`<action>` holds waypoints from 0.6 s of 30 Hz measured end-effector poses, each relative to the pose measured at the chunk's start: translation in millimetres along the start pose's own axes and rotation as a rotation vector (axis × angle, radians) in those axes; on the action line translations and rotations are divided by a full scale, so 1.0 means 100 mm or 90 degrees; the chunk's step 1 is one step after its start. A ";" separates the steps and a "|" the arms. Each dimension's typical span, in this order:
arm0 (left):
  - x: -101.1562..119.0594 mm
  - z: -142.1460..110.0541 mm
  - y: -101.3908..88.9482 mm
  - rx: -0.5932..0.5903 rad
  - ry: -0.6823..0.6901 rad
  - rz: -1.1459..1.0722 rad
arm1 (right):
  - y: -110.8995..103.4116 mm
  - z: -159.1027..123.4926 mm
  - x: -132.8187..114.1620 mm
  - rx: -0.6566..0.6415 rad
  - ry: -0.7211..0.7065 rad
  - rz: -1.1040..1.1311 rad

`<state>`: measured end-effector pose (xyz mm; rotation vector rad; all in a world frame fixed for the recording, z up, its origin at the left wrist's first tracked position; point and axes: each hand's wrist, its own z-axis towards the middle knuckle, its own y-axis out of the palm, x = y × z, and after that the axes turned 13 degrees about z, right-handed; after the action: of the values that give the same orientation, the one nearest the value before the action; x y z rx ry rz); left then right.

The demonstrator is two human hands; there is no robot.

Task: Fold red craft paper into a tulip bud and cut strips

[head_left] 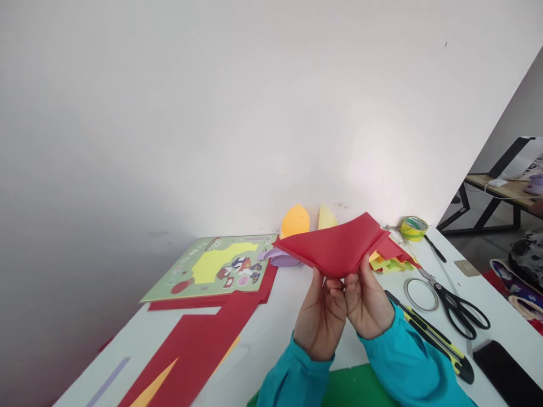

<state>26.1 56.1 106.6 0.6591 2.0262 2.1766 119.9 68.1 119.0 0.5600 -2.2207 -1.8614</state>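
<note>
White tabletop [271, 333] beneath red paper [335, 246], lower edge in fingers [316, 285].

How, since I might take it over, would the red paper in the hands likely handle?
The red paper is probably stiff: its pointed end juts out unsupported past the left hand. Thin edges suggest little weight. Squeezing could crease it, since its lower side curves smoothly.

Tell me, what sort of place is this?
Probably a paper-craft work spot: scissors and a cutter lie on a white table, and the left hand and right hand hold up red paper.
</note>
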 end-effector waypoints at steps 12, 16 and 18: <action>-0.02 -0.02 0.06 0.064 0.042 0.013 | -0.02 -0.02 0.00 -0.046 0.002 -0.031; 0.06 -0.04 0.12 0.093 0.114 0.044 | 0.08 -0.06 -0.05 0.002 -0.053 -0.009; 0.10 -0.06 0.14 0.079 0.133 0.083 | 0.11 -0.07 -0.05 0.007 -0.084 -0.017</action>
<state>18.3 52.4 122.5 0.6164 2.2989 2.2919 125.5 64.8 131.3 0.4847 -2.3177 -1.9524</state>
